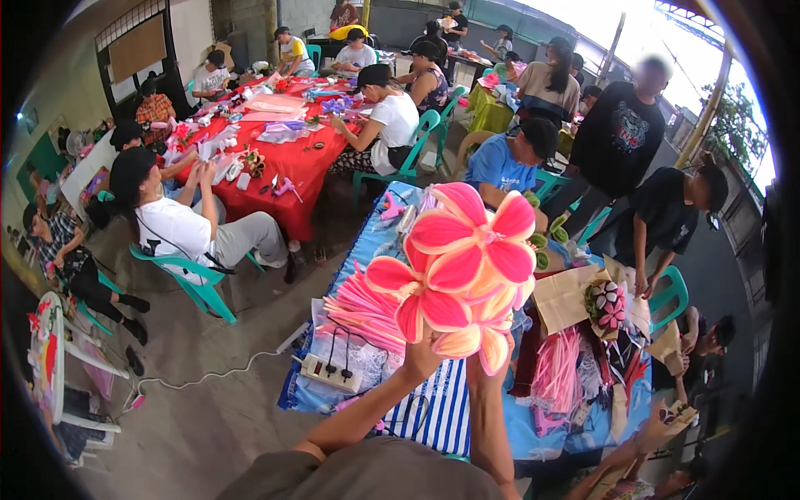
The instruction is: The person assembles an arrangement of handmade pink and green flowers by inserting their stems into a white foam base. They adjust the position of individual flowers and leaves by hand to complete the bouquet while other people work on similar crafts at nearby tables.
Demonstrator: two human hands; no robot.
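Both my arms reach forward over the table and hold up a bunch of large artificial flowers (471,250). Its petals are pink-red with pale yellow edges. My left hand (422,357) is closed under the bunch on its left side. At the lower right, my right hand (485,377) grips it from beneath, mostly covered by petals. The fingertips and whatever stems there are stay hidden behind the blooms. Just left of the flowers lies a heap of pink fuzzy sticks (367,312).
A power strip (332,372) with plugs sits on the near left of the blue-covered table (387,218). Rightward lie brown paper (567,296), a small wrapped bouquet (608,304) and pink strands (557,375). A person in blue (504,162) sits opposite. Others work around a red table (287,187).
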